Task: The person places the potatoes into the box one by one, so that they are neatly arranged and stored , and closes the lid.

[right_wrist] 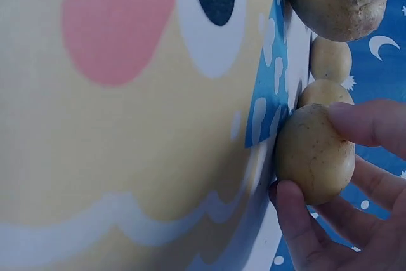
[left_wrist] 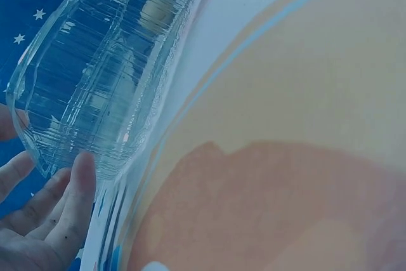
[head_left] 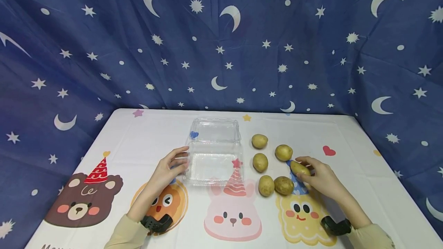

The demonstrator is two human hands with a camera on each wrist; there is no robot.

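Right of centre in the head frame, the right hand (head_left: 320, 178) grips an oval yellow-brown potato (head_left: 299, 168) between its fingers, long axis slanting down rightward. Leftward, the left hand's (head_left: 167, 170) relaxed fingers touch a clear plastic hinged container (head_left: 207, 169).

My head view looks forward and down from well back, taking in the table (head_left: 301, 128) and, above it, the blue curtain (head_left: 249, 18). My left wrist view sits close and tilted, clear container (left_wrist: 95, 87) at upper left; my right, close and turned sideways, potatoes (right_wrist: 314, 153) at right. The head view shares both, below centre.
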